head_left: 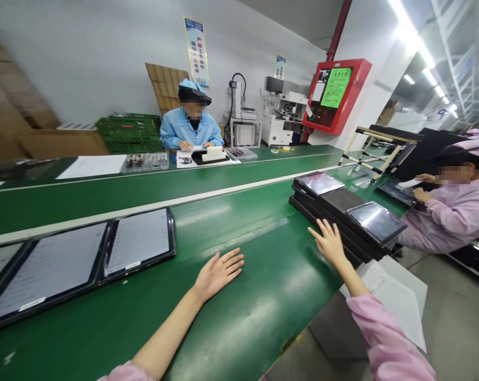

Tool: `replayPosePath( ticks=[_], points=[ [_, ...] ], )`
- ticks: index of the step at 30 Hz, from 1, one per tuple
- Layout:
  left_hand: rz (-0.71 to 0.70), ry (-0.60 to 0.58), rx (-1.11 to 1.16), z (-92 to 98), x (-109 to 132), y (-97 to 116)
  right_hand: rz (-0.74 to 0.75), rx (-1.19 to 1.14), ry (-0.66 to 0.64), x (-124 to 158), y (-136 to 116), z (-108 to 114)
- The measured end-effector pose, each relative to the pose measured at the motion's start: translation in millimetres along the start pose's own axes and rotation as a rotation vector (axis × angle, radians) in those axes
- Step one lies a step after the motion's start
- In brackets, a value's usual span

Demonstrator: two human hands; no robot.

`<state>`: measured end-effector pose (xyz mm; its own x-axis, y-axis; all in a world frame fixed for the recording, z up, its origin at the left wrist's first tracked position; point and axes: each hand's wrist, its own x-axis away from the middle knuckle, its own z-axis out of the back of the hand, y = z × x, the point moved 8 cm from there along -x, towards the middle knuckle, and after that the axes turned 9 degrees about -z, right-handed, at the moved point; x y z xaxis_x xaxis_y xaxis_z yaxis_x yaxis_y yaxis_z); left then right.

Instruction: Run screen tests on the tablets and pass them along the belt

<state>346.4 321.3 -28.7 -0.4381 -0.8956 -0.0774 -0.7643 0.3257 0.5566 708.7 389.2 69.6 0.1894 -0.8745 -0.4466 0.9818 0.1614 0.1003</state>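
My left hand (219,274) lies palm down and open on the green conveyor belt (239,301), touching nothing else. To its left, two black-framed tablets (138,242) (48,270) lie screen up on the belt. My right hand (330,243) rests open on the belt with its fingers spread, close beside a stack of black tablet-like panels (342,203). I cannot tell whether it touches the stack. One glossy screen (376,222) on the stack tilts toward the right, and another (319,183) lies farther back.
White papers (398,301) lie on a grey surface beneath my right forearm. A co-worker in pink (453,211) handles a dark panel at right. Across a second green belt (144,185), a co-worker in blue (189,124) sits before trays, with green crates (128,133) beside them.
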Motion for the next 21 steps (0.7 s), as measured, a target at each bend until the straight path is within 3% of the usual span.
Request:
replayPosePath(
  ticks=[3,6,9,12,14,17,21],
  points=[
    [0.046,-0.001,-0.143,0.4,3.0,-6.7,0.023,0.061,-0.095,-24.0,-26.7,-40.4],
    [0.018,0.019,-0.340,3.5,8.1,-2.5,-0.139,0.069,-0.077,-45.1,-14.9,-63.4],
    [-0.101,0.052,-0.582,4.5,16.8,19.4,-0.291,0.064,-0.020,-55.1,2.3,-75.5],
    [-0.159,0.059,-0.863,0.9,36.4,46.8,-0.329,0.078,0.008,-56.3,11.0,-80.4],
    [-0.158,0.094,-1.032,2.4,60.1,64.8,-0.313,0.102,-0.029,-55.8,16.4,-82.9],
    [-0.161,0.262,-1.255,14.9,113.3,93.4,-0.274,0.119,-0.157,-55.3,32.9,-88.2],
    [-0.243,0.494,-1.480,29.2,180.9,131.5,-0.353,0.090,-0.279,-57.5,80.2,-89.1]
  ],
)
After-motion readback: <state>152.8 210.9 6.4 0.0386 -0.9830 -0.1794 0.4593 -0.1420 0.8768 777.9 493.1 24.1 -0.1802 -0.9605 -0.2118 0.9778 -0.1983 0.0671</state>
